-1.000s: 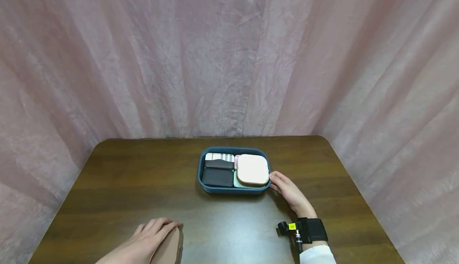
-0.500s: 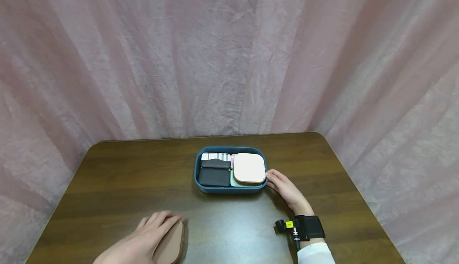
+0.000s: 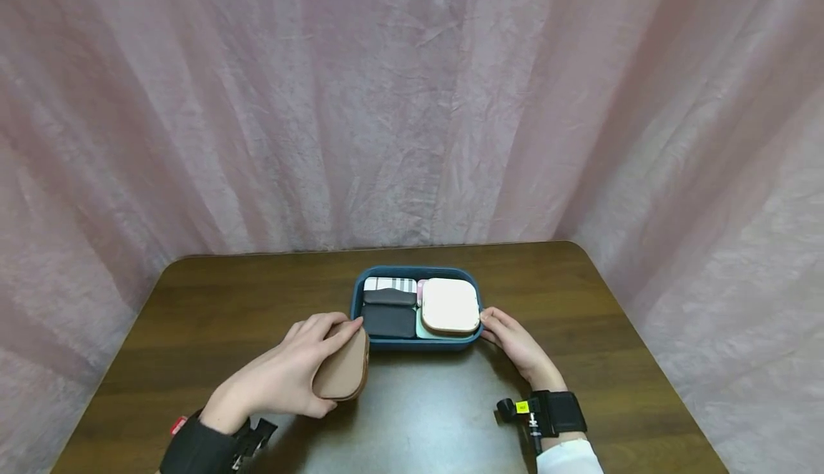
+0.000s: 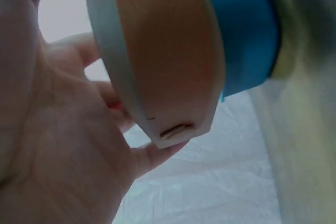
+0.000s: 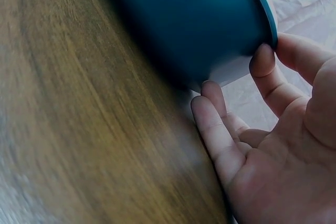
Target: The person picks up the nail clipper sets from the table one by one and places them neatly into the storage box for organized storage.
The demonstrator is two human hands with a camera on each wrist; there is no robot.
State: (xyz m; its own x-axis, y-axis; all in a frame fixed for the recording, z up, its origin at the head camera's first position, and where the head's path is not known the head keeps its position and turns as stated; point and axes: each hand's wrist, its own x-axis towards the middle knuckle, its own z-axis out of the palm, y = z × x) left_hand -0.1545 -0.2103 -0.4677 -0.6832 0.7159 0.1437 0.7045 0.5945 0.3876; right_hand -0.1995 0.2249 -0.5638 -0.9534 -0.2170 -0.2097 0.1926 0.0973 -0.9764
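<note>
My left hand (image 3: 292, 363) grips a flat tan case (image 3: 343, 368) with rounded corners by its edges. It holds the case tilted, at the front left corner of a blue plastic basket (image 3: 425, 344). In the left wrist view the case (image 4: 168, 40) shows a brown side, a pale band and a small slit near its end, with blue basket wall (image 4: 244, 35) behind. My right hand (image 3: 515, 342) pinches the basket's right rim; in the right wrist view, thumb and a finger meet at the rim (image 5: 272, 30), while other fingertips (image 5: 202, 106) lie low by the wall.
Inside the basket lie a black case (image 3: 389, 322), a black-and-plaid case (image 3: 390, 291) and a white rounded-square case (image 3: 450, 305) over a mint-green item (image 3: 426, 332). A pink item's edge shows between them. The wooden table (image 3: 257, 288) ends at a pink curtain (image 3: 386, 102).
My left hand has carried the tan case forward and right, from the table's front left to the basket's near left corner. My right hand stays on the basket's rim.
</note>
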